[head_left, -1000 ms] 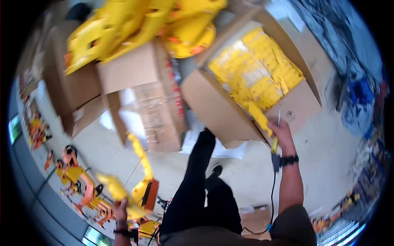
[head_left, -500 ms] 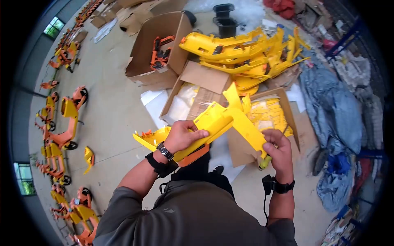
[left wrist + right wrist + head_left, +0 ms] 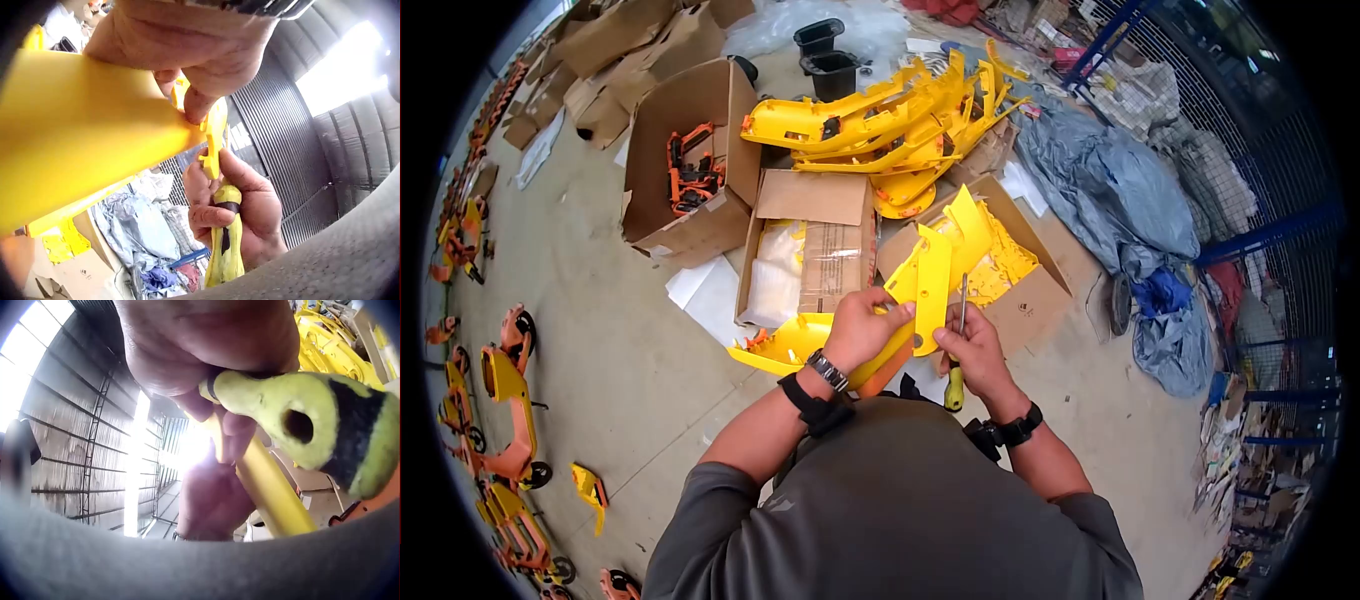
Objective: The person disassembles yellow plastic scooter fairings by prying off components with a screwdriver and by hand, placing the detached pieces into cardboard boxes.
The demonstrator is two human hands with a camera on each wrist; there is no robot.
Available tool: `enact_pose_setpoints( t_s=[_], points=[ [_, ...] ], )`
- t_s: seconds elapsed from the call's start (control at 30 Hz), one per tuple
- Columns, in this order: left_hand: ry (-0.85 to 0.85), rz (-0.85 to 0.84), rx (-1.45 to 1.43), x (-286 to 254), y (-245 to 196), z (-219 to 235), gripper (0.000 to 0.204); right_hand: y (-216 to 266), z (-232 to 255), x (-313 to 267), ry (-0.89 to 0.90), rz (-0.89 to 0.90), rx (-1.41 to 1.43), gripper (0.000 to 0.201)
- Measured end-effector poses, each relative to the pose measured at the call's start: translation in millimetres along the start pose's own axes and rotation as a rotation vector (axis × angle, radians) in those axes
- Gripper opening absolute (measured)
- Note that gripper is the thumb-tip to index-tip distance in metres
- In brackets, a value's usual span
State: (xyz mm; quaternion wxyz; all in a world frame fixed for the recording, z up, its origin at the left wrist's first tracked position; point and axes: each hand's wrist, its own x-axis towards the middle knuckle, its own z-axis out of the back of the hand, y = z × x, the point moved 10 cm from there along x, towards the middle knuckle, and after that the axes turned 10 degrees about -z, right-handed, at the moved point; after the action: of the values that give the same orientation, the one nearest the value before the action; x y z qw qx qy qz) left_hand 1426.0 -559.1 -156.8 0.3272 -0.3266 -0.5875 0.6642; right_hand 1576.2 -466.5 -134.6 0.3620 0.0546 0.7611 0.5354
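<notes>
My left hand [image 3: 862,332] grips a long yellow plastic panel [image 3: 795,345], which lies close in front of my body; its smooth outer face [image 3: 81,137] fills much of the left wrist view. Across the panel stands a smaller flat yellow piece [image 3: 933,275] with a rounded lower end. The thumb and fingers of my right hand [image 3: 978,352] pinch that end. In the same hand is a screwdriver [image 3: 954,388], its shaft pointing up and away from me. The yellow-green handle [image 3: 312,425] with black bands looms large in the right wrist view.
Beyond my hands stands an open cardboard box [image 3: 1030,310] of small yellow parts, beside another opened carton [image 3: 815,195]. Yellow panels [image 3: 880,130] are piled behind them. A taller box [image 3: 640,205] holds orange parts. Orange-yellow scooters [image 3: 515,415] line the left; grey sheeting [image 3: 1100,180] lies right.
From apart and low, both hands came together before my body with the yellow panel and the flat piece. Since then the flat piece has turned more upright and my right hand has moved nearer the left.
</notes>
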Motion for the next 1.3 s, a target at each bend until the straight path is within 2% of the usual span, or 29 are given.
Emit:
enact_pose_setpoints(
  t_s=[0.17, 0.2, 0.3, 0.4, 0.47, 0.6, 0.7, 0.73, 0.8, 0.9, 1.0, 1.1, 1.13, 1.23, 1.27, 1.3],
  points=[
    [0.077, 0.023, -0.106, 8, 4, 19, 0.029, 29, 9, -4, -0.091, 0.094, 0.065, 0.029],
    [0.111, 0.034, -0.092, 7, -1, 21, 0.028, 39, 6, -7, -0.064, 0.106, 0.043, 0.036],
    [0.132, 0.023, -0.124, 9, 2, 19, 0.025, 50, 0, -10, -0.044, 0.09, 0.043, 0.034],
    [0.145, 0.095, -0.225, 5, -12, 12, 0.023, 31, -6, 0, -0.078, 0.08, 0.086, 0.03],
    [0.167, 0.143, -0.4, 10, 3, 5, 0.021, 17, -11, 9, -0.079, 0.085, 0.048, 0.024],
    [0.212, 0.249, -0.597, 5, -14, -13, 0.029, 26, -26, 7, -0.129, 0.101, -0.018, 0.02],
    [0.188, -0.185, -0.237, 11, -44, -15, 0.04, 30, -19, 12, -0.192, 0.131, 0.002, 0.021],
    [0.169, -0.149, -0.159, 13, -37, -17, 0.038, 31, -18, 14, -0.184, 0.123, -0.007, 0.022],
    [0.142, -0.166, -0.192, 19, -29, -20, 0.037, 32, -16, 16, -0.166, 0.113, -0.023, 0.023],
    [0.112, -0.087, -0.25, 25, -14, -19, 0.032, 35, -15, 15, -0.109, -0.014, -0.286, 0.031],
    [0.068, -0.011, -0.334, 29, -14, -12, 0.026, 49, 2, 4, -0.256, 0.155, -0.301, 0.038],
    [0.088, 0.016, -0.386, 25, -20, -13, 0.023, 68, 31, 3, -0.348, 0.314, -0.101, 0.041],
    [0.113, 0.02, -0.361, 23, -18, -16, 0.024, 78, 29, 4, -0.338, 0.312, -0.079, 0.031],
    [0.122, 0.006, -0.337, 22, -29, -18, 0.027, 42, 12, 41, -0.042, 0.057, 0.047, 0.029],
    [0.108, -0.009, -0.321, 22, -34, -14, 0.029, 45, 7, 41, -0.05, 0.164, 0.049, 0.032],
    [0.09, -0.021, -0.307, 23, -36, -10, 0.032, 47, 3, 40, -0.035, 0.184, 0.079, 0.032]
  ],
)
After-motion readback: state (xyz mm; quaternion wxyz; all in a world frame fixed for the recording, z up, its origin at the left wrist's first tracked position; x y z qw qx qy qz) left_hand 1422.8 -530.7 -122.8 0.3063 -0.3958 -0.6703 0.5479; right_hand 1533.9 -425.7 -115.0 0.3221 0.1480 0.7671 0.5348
